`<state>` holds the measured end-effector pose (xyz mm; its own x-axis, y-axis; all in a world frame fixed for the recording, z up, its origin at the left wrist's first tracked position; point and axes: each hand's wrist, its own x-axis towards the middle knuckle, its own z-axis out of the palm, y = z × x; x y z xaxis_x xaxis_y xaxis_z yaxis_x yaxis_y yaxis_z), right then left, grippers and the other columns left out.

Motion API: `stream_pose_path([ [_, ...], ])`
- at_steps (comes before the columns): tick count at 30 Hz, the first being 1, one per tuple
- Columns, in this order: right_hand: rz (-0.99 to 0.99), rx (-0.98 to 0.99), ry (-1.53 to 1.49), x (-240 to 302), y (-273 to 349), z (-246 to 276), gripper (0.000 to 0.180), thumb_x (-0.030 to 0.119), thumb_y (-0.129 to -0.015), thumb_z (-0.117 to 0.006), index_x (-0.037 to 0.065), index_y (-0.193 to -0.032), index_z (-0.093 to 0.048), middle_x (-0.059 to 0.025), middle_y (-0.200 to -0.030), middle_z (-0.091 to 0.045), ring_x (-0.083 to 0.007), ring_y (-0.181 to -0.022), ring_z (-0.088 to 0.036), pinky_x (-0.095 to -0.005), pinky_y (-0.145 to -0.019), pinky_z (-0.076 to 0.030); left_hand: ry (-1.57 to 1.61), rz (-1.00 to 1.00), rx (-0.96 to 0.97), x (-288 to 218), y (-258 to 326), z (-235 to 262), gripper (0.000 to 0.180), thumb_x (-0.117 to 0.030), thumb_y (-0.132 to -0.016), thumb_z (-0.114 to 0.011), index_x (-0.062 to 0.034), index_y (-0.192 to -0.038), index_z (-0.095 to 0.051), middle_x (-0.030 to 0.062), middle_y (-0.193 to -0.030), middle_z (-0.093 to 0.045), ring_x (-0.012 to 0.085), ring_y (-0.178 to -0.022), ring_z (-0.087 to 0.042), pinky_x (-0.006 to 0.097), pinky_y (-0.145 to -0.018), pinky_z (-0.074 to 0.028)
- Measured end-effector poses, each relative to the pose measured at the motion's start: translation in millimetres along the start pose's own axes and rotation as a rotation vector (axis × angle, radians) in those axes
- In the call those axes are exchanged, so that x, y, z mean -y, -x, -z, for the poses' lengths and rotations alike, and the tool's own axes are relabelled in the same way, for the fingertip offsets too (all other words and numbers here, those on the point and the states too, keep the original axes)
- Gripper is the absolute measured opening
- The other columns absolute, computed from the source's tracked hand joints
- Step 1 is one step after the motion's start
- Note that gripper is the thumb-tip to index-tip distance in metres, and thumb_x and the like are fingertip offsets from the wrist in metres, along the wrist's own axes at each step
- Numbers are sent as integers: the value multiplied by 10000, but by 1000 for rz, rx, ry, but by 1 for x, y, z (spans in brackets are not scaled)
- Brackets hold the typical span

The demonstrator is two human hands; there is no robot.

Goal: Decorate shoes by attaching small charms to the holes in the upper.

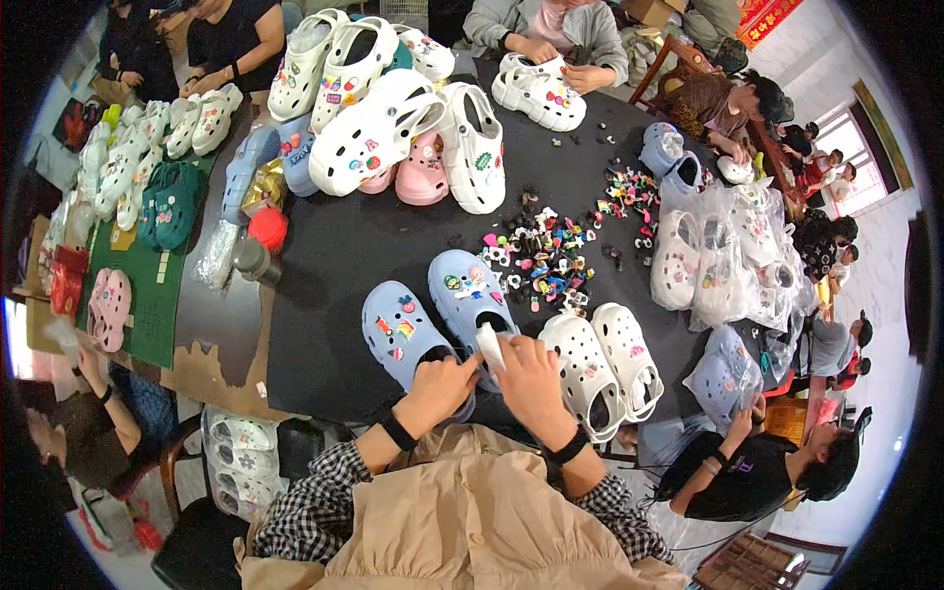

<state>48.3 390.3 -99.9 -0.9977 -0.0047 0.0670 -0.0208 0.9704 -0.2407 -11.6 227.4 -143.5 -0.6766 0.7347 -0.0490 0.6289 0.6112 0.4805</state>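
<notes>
A pair of light blue clogs lies on the black table in front of me, the left clog [395,329] beside the right clog [462,285]. Colourful charms sit on the toes of both. My right hand [531,379] is closed round a small white strip [489,346] at the foot opening of the right clog. My left hand [440,386] lies over the heel of the left clog, fingers curled and the index reaching toward my right hand; what it grips, if anything, is hidden. Just right of my right hand stand white clogs [580,359] with charms.
Loose charms [546,256] lie heaped beyond the clogs. White and pink clogs [379,138] are piled at the back left; bagged clogs [723,256] are at the right. A dark jar [254,262] stands left. Across the table, a person [556,59] handles a white clog [539,93].
</notes>
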Motion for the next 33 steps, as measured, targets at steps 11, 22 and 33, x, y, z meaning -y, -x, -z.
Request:
stream_pose_path([
  [11,-33,-148,77,17,-58,-55,87,91,-789,-565,29,-841,-533,-123,-799,-554,-288,-774,-597,-380,-668,-508,152,-84,-155,16,-1,-22,216,-232,-812,-634,-68,-944,-589,148,-688,-576,310,-585,-603,416,-513,-484],
  [22,57,-105,-598,-4,-24,-15,523,35,-772,-631,5,-1252,-426,-220,-1246,-498,-415,-1110,-498,-427,-933,-435,124,8,-124,6,0,-13,221,-248,-810,-631,-105,-979,-623,133,-681,-583,298,-595,-617,397,-507,-494],
  [33,134,-122,-239,-17,-40,-38,267,8,-783,-577,81,-1036,-532,-127,-960,-501,-326,-637,-596,-398,-510,-507,83,-71,-117,4,-9,-11,219,-218,-809,-610,-108,-999,-611,142,-695,-571,302,-604,-603,411,-531,-496],
])
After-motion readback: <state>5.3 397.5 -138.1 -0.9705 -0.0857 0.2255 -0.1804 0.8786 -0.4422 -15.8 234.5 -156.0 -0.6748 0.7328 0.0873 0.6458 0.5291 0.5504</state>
